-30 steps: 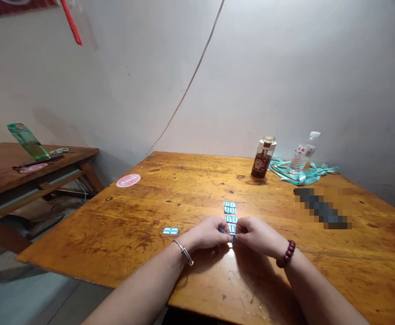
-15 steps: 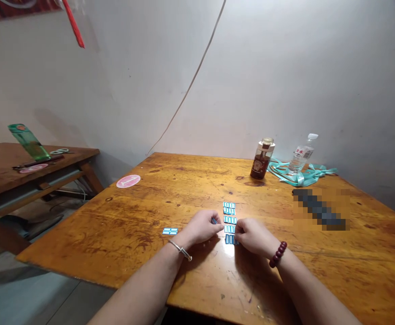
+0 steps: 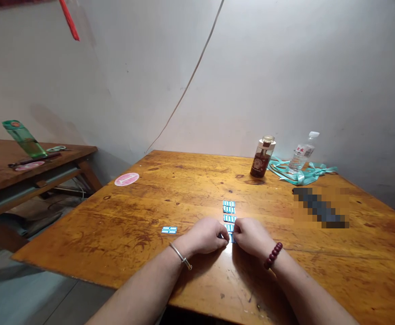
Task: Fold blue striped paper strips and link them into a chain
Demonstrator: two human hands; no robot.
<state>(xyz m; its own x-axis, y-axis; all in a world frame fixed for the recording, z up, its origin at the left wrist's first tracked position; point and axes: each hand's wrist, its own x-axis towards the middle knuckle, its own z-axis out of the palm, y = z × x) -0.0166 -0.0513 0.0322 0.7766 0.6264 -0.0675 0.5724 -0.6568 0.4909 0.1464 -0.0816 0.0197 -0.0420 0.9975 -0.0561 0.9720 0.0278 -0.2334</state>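
Observation:
A column of small blue-and-white cards (image 3: 229, 206) lies on the wooden table in front of me. At its near end, my left hand (image 3: 209, 235) is closed with fingertips bent down, and a dark-blue edge of a card shows between thumb and fingers. From the other side, my right hand (image 3: 251, 235) pinches at the right edge of the lower cards; whether it grips one is hidden by the fingers. Part of the nearest card (image 3: 231, 238) is visible between the hands. Left of my left hand sits a separate group of blue-and-white cards (image 3: 169, 229).
A brown-filled bottle (image 3: 261, 158) and a clear water bottle (image 3: 302, 155) with turquoise ribbon (image 3: 299, 179) stand at the back right. Nearer is a dark pixelated object (image 3: 321, 207). A pink round sticker (image 3: 127, 179) is at left. Another table holds a green bottle (image 3: 26, 139).
My left hand has moved toward me and slightly right, down to the nearest card in the column. My right hand has shifted only a little. The view has tilted slightly.

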